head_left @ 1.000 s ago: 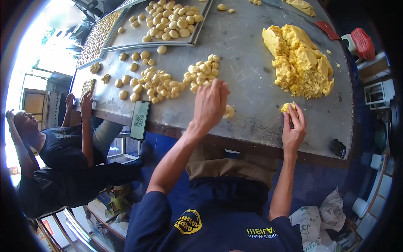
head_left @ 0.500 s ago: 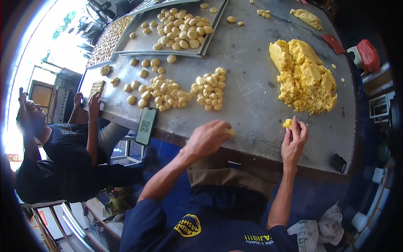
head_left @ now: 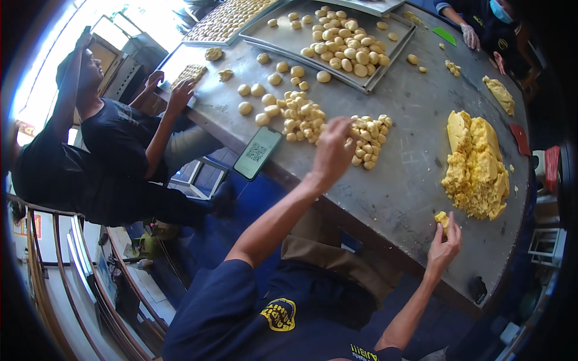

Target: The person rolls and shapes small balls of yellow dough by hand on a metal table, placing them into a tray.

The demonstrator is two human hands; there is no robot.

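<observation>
One lump (head_left: pixel 442 218) in right hand (head_left: pixel 444 246); left hand (head_left: pixel 332 153) beside perhaps two dough piles (head_left: pixel 370 141)

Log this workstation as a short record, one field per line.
Surface: metal table
Left hand: at the pile of small dough pieces; contact and grip unclear
Right hand: pinching a crumbly yellow lump in its fingertips
Bulk material: large yellow mass on the table, beyond the right hand
Tray: metal, holding rounded dough balls
Phone: smartphone at the near table edge, screen lit
Others: gloved hand at the far side; seated person at left
</observation>
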